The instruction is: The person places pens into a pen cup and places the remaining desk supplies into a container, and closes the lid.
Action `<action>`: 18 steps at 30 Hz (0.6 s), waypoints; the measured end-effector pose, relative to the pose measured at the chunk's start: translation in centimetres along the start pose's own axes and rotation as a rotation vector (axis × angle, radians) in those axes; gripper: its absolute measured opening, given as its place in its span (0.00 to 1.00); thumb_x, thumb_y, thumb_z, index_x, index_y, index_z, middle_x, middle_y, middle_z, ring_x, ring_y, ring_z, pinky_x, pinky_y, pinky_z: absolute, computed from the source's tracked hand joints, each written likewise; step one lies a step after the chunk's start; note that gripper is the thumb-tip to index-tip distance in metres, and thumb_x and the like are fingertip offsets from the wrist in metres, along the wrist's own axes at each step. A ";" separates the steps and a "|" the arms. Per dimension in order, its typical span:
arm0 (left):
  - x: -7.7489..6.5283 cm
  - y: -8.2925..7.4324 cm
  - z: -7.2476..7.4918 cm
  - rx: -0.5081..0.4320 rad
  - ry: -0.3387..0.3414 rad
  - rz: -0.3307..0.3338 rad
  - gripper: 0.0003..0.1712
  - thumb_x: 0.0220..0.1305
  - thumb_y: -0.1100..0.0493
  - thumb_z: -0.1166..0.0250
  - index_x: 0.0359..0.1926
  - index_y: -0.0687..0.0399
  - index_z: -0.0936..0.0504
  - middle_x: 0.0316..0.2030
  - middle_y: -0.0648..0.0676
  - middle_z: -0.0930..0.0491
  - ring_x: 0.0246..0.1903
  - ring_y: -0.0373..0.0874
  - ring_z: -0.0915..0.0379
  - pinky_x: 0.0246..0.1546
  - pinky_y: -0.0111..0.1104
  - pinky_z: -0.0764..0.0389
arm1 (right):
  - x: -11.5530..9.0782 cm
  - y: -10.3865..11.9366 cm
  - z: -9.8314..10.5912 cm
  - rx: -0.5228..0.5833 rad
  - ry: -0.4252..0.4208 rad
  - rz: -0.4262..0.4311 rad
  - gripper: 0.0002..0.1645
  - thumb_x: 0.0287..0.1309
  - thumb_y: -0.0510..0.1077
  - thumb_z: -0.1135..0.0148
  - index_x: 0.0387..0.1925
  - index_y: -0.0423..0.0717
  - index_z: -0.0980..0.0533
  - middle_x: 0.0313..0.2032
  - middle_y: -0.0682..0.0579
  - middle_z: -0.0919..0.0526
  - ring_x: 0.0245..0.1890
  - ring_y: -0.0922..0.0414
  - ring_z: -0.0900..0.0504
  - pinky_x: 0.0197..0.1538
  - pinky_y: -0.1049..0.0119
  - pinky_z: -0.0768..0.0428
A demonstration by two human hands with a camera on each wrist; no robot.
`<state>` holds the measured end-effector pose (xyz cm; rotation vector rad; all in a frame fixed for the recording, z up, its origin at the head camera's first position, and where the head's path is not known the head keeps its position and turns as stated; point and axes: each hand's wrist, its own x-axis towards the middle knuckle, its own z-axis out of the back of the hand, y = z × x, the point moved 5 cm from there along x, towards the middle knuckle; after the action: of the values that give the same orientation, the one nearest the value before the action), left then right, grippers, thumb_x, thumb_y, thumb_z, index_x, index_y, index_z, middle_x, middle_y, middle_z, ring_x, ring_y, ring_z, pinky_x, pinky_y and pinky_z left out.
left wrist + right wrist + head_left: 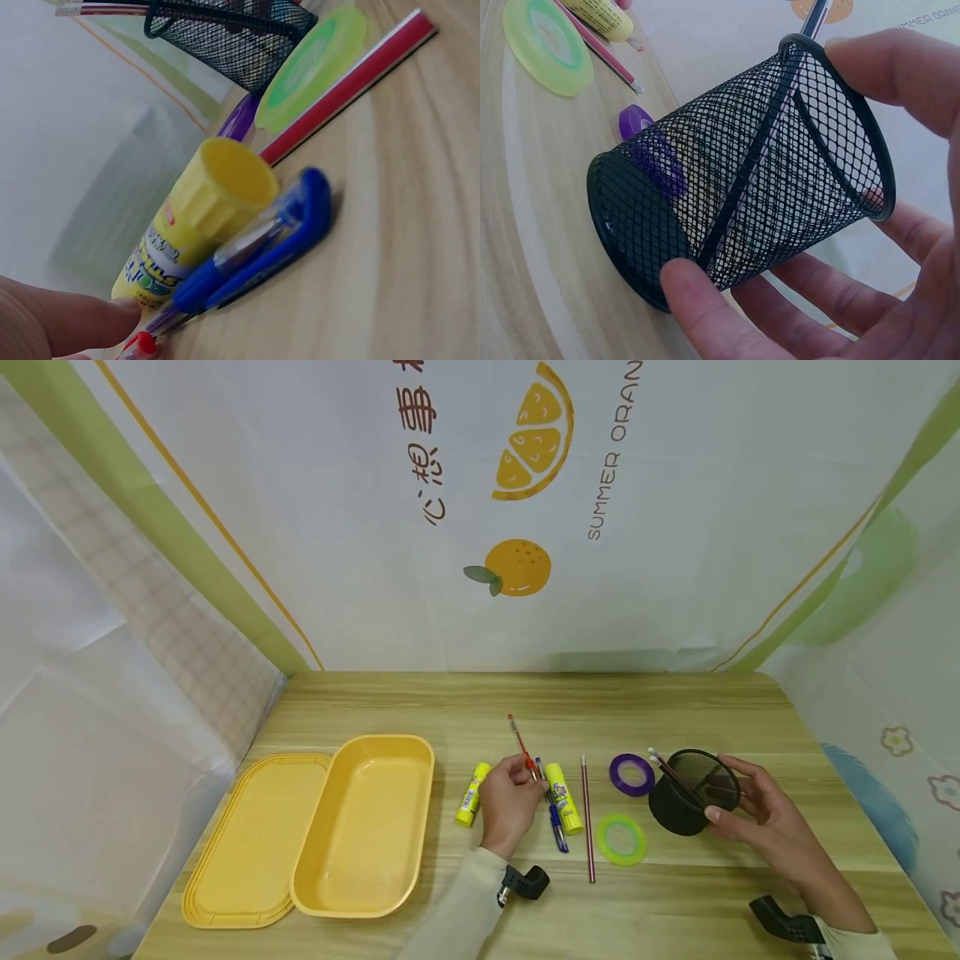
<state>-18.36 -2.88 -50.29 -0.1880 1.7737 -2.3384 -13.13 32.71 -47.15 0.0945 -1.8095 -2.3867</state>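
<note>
We see the right hand [765,818] hold the tilted mesh cup [675,808] at the right of the table [720,902], thumb on its near side, the other fingers spread round it. The lower parts of the pencils [662,764] inside show only through mesh, which also veils some of the purple tape [618,774] in the right wrist view. The left hand [508,802] is at the red pen [519,737], fingers drawn together; whether they pinch it we cannot tell, and the left wrist view cuts the pen off. The right glue stick [564,802] bears lettering too blurred for us to read. On the far backdrop [337,527], we read "SUMMER ORAN" and "心想事", both cut off above.
</note>
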 end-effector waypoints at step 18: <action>0.9 -0.2 0.3 0.121 0.033 -0.035 0.24 0.52 0.67 0.18 0.51 0.62 0.12 0.40 0.55 0.10 0.34 0.38 0.16 0.36 0.33 0.14 | 0.0 0.0 -0.1 0.025 0.004 0.010 0.46 0.72 0.30 0.38 0.83 0.49 0.47 0.61 0.62 0.24 0.56 0.70 0.18 0.41 0.52 0.09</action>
<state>-19.19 -3.33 -50.06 -0.1643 1.6494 -2.4786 -13.09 32.58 -47.17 0.0925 -1.8347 -2.3557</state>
